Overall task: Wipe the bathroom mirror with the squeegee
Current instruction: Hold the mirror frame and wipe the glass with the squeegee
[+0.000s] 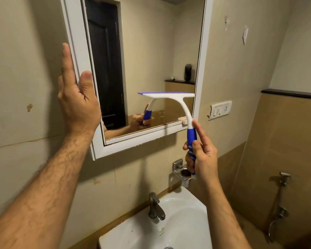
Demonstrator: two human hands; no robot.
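Note:
The bathroom mirror (147,51) hangs on the wall in a white frame (74,42). My left hand (77,97) grips the frame's left edge, fingers behind it and thumb on the front. My right hand (202,157) is closed around the blue grip of a white and blue squeegee (180,103). The squeegee's blade lies level against the lower right part of the glass, with its blue rubber edge on top. Its reflection and that of my hand show in the glass below the blade.
A white sink (192,221) with a metal tap (155,207) sits below the mirror. A metal holder (182,172) is fixed to the wall behind my right hand. A switch plate (221,109) and a spray hose (280,200) are on the right wall.

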